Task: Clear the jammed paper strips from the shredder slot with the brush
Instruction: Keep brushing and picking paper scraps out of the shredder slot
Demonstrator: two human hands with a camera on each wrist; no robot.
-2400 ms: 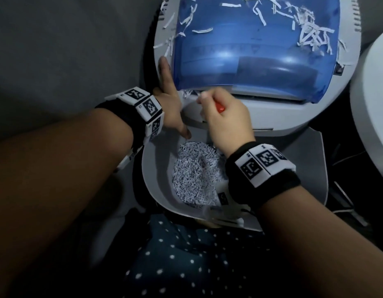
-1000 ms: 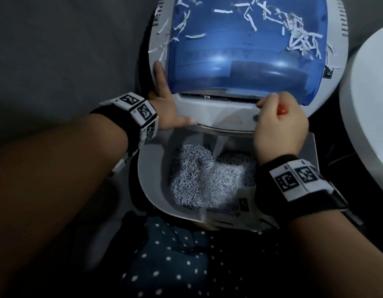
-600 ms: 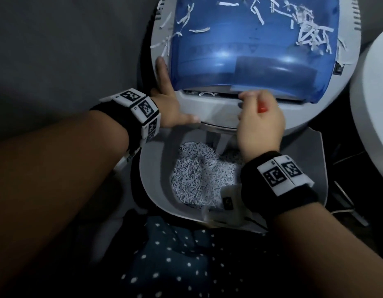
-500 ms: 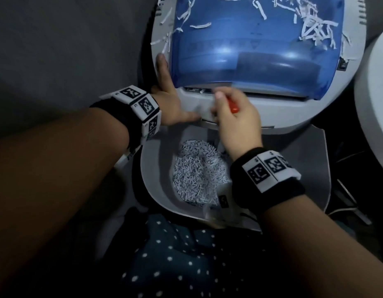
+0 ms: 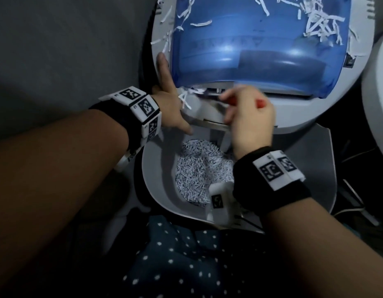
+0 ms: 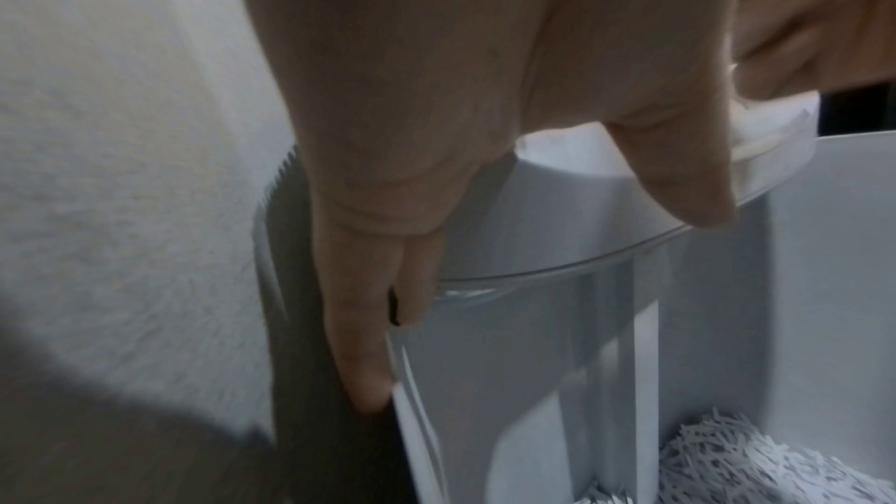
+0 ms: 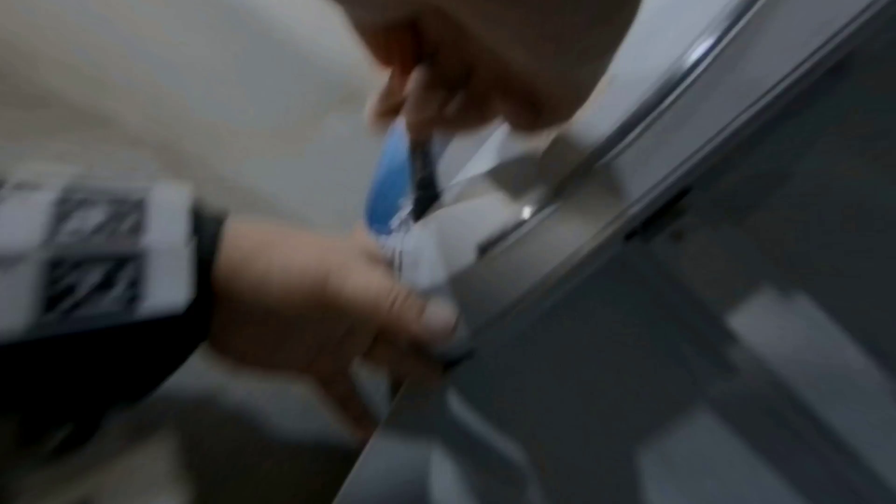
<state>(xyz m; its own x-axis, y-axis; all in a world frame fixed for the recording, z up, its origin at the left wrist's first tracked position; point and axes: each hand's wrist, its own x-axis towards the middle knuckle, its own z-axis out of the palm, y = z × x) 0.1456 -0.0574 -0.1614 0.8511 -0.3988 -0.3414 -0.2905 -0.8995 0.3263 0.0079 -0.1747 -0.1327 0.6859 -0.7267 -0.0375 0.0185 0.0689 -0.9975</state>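
My right hand (image 5: 249, 117) is clenched around the brush (image 5: 260, 102); only a bit of its red handle shows at 1 o'clock of the knuckles, and the right wrist view, blurred, shows a dark shaft (image 7: 424, 175) running out from the curled fingers toward the machine. The working end sits at the slot (image 5: 209, 93), just under the front edge of the blue cover (image 5: 250, 46), at 12 o'clock from the bin. A tuft of white paper strips (image 5: 189, 93) hangs out of the slot's left end, at 10 o'clock of the right hand. My left hand (image 5: 169, 102) lies flat with straight, released fingers against the left side of the shredder (image 5: 293, 117), forefinger pointing to 12 o'clock along the cover's edge, thumb spread onto the front lip. Loose strips (image 5: 319, 24) lie scattered over the cover at 1 o'clock. The open bin (image 5: 156, 168) below, at 6 o'clock of the slot, holds a heap of shreds (image 5: 199, 171).
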